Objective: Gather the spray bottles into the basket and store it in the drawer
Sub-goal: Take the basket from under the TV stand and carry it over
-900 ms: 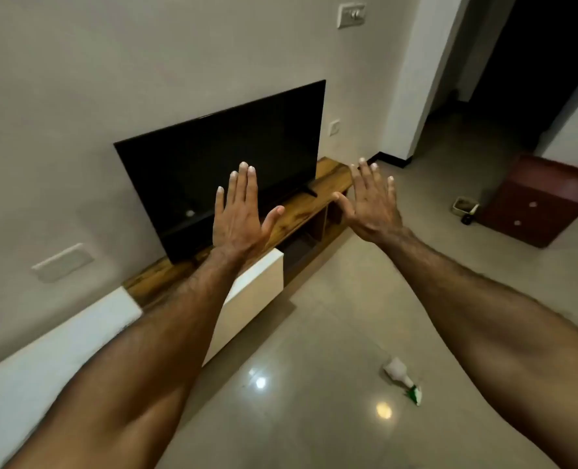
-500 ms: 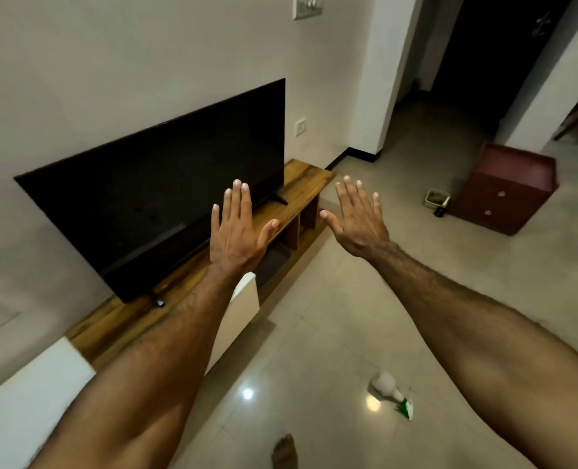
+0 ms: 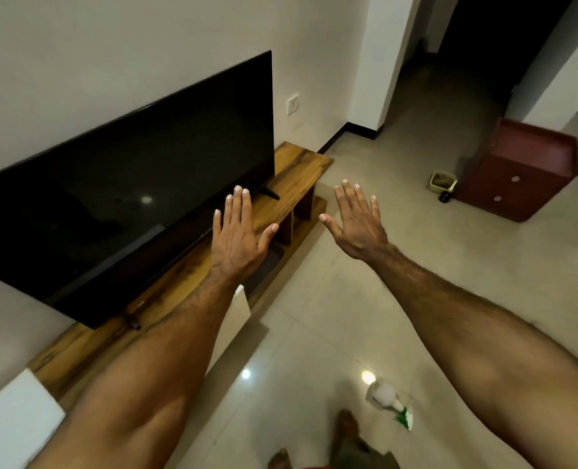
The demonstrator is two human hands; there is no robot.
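Note:
A clear spray bottle [image 3: 387, 399] with a green and white trigger head lies on its side on the tiled floor near my feet. Both arms are stretched out in front of me, backs of the hands toward the camera. My left hand [image 3: 238, 236] is held up with straight fingers over the wooden TV unit. My right hand [image 3: 357, 221] is spread flat above the floor and holds nothing. A small pale basket [image 3: 443, 181] stands on the floor far right, with a dark bottle [image 3: 446, 195] beside it. They sit next to a red drawer cabinet [image 3: 517, 174].
A black TV [image 3: 128, 184] stands on a long wooden unit [image 3: 294, 184] with open shelves and a white door [image 3: 233, 319] along the left wall. My feet [image 3: 345, 431] show at the bottom edge. A dark doorway opens at the top right.
The view has tilted down and turned left, so the TV looks larger and my feet have come into view. Both hands stay raised and spread, lower in the picture.

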